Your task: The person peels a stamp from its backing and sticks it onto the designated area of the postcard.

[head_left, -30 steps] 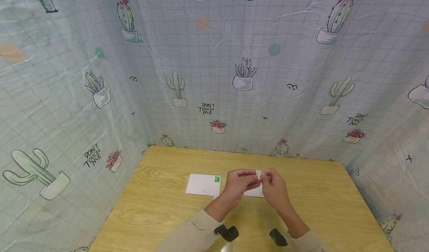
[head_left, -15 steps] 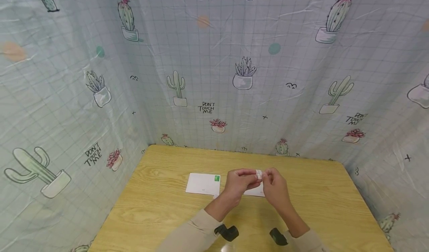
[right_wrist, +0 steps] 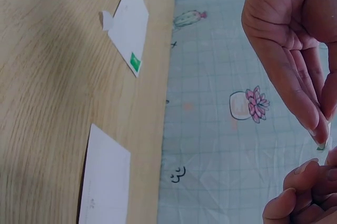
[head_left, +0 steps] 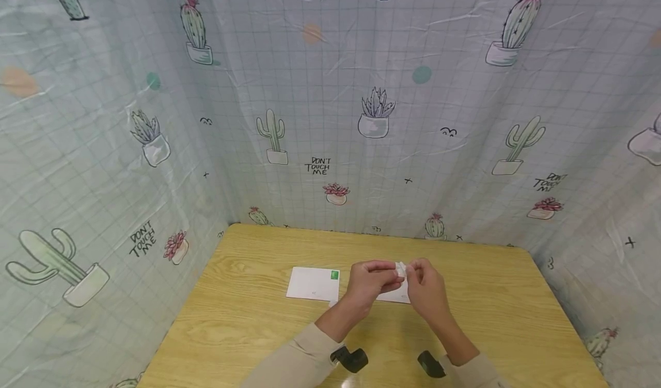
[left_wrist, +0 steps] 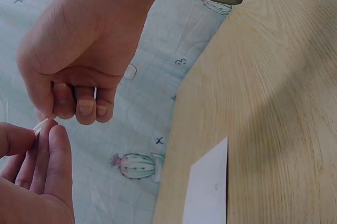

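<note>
My left hand (head_left: 365,284) pinches a small white stamp (head_left: 400,270) between thumb and fingers, above the table. A bit of green shows on the stamp (right_wrist: 321,148) in the right wrist view. My right hand (head_left: 427,287) pinches its right edge, with the other fingers curled in; fingertips hide much of the piece. Below the hands lies a white envelope (head_left: 395,295), partly covered by them in the head view. To the left, another white envelope (head_left: 312,283) bears a green stamp (head_left: 334,275) at its upper right corner.
A small white paper scrap (right_wrist: 107,20) sits by the edge of the stamped envelope. The wooden table (head_left: 248,330) ends at a cactus-print curtain (head_left: 330,118) behind and at the sides. Dark wrist-worn devices (head_left: 351,358) sit near both sleeves.
My right hand has drifted slightly right, and a little more of the white piece shows between the hands. The left hand and both envelopes stay nearly in place.
</note>
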A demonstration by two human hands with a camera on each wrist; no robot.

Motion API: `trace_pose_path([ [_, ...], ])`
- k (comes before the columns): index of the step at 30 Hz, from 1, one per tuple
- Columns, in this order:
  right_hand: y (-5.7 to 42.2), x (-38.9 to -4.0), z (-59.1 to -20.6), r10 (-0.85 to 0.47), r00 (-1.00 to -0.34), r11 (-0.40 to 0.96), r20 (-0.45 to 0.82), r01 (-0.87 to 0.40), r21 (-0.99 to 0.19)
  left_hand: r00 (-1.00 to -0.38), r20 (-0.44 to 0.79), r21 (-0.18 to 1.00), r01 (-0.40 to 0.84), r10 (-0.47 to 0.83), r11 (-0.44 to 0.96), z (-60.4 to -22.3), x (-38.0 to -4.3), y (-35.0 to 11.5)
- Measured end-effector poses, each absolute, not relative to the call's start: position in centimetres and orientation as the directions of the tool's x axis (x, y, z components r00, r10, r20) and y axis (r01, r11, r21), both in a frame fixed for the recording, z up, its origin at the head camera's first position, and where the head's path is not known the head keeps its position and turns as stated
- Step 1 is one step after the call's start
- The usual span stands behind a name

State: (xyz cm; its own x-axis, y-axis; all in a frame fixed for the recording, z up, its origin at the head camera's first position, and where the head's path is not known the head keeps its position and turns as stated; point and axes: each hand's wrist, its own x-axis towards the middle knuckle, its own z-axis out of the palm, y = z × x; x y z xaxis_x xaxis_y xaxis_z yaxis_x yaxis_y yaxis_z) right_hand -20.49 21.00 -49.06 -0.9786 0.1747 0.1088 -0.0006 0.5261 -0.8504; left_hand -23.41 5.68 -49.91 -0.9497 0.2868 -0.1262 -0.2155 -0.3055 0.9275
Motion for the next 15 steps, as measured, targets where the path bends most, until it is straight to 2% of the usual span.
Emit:
trace_pose_path([
  [15, 21.96, -20.55, -49.15, 0.205, -0.971, 0.55, 0.121, 0.012, -0.835, -0.945, -0.124, 0.925, -0.221, 0.303, -0.309, -50.0, -23.3, 5.7],
])
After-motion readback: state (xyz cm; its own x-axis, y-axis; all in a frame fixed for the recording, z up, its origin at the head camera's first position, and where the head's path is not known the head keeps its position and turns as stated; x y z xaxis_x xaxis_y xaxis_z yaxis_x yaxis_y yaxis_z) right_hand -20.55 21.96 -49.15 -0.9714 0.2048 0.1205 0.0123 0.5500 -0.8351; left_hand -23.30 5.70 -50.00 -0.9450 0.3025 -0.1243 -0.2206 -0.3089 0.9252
